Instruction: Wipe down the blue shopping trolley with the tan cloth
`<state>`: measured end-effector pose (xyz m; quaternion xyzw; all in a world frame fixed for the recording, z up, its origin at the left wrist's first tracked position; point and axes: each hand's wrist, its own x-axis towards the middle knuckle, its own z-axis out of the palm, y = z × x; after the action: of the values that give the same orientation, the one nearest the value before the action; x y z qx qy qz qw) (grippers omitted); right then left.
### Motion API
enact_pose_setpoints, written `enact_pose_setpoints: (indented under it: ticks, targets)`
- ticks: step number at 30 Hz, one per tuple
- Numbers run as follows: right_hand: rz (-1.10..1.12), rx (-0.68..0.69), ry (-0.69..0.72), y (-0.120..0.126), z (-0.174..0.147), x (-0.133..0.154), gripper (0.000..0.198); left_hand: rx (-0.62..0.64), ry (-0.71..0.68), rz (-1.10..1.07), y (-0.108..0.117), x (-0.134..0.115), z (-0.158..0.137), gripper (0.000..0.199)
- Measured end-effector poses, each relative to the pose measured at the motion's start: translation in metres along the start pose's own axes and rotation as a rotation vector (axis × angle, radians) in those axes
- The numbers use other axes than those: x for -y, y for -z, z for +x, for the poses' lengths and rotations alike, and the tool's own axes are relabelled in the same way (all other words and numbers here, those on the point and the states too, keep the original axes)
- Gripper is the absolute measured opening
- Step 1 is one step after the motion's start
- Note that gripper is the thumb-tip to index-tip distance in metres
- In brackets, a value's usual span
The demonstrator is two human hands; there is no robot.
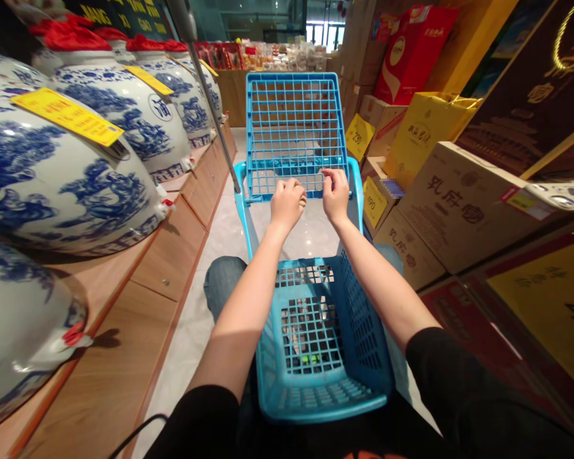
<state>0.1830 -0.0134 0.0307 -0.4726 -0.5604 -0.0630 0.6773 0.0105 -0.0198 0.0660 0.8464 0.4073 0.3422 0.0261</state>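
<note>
A blue plastic shopping cart stands before me, its mesh flap (294,121) raised at the far end and its deep basket (325,401) nearest my body. My left hand (288,203) is by the flap's lower edge, with the fingers curled inward; whether anything is inside them is hidden. Just to its right, my right hand (335,194) is also in front of that edge. Its fingers are bent, with a gap between thumb and forefinger and nothing visible there. I cannot tell whether either hand touches the flap. Through the basket's grid shows a small bright green patch (310,359).
Large blue-and-white jars (62,172) with yellow tags line a wooden cabinet (162,261) on the left. A thin metal pole (215,115) slants down beside the cart. Cardboard boxes (463,197) and a yellow bag (423,137) crowd the right side. Packaged goods (287,56) fill a far counter.
</note>
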Motion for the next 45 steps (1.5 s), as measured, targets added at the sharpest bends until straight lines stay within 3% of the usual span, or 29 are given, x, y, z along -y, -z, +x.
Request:
enact_pose_setpoints:
  ticks: [3, 8, 10, 14, 17, 19, 22, 24, 27, 31, 36, 43, 45]
  targets:
    - [0.003, 0.001, -0.020, 0.003, 0.001, -0.002, 0.024, -0.051, 0.027, -0.013, 0.005, 0.012, 0.002, 0.028]
    - [0.016, -0.074, -0.111, 0.007, 0.006, -0.011, 0.028, -0.260, 0.266, 0.018, 0.022, 0.038, 0.001, 0.027]
    - [0.019, -0.082, -0.124, 0.006, 0.006, -0.011, 0.028, -0.190, 0.274, 0.054, 0.021, 0.031, -0.001, 0.024]
    - [0.004, -0.052, -0.062, 0.003, 0.002, -0.004, 0.025, 0.017, 0.102, 0.082, 0.013, 0.004, -0.001, 0.026]
    - [-0.012, -0.033, -0.028, 0.003, 0.001, 0.000, 0.025, 0.076, 0.024, 0.065, 0.017, 0.003, 0.001, 0.026]
    - [-0.024, -0.046, -0.030, 0.004, 0.002, 0.000, 0.024, 0.036, 0.087, 0.088, 0.027, 0.013, 0.002, 0.026]
    - [-0.039, -0.069, -0.059, 0.005, 0.004, -0.001, 0.025, -0.109, 0.318, 0.152, 0.043, 0.028, -0.003, 0.026]
    - [-0.041, -0.061, -0.073, 0.004, 0.004, -0.002, 0.025, -0.110, 0.380, 0.161, 0.047, 0.030, -0.013, 0.027]
    - [-0.025, -0.027, -0.064, 0.003, 0.003, -0.001, 0.024, -0.013, 0.286, 0.168, 0.042, 0.024, -0.032, 0.033]
    - [-0.009, -0.020, -0.044, 0.003, 0.003, 0.001, 0.024, -0.074, 0.229, 0.092, 0.028, 0.025, -0.043, 0.028]
    - [-0.012, -0.036, -0.086, 0.005, 0.004, 0.003, 0.023, -0.154, 0.234, 0.011, 0.022, 0.037, -0.033, 0.034]
    - [-0.062, 0.006, -0.043, -0.005, -0.001, 0.010, 0.023, 0.014, -0.081, -0.105, 0.015, 0.011, -0.009, 0.034]
    - [-0.075, 0.024, -0.030, -0.006, -0.002, 0.010, 0.023, 0.005, -0.057, -0.070, 0.017, 0.008, -0.007, 0.042]
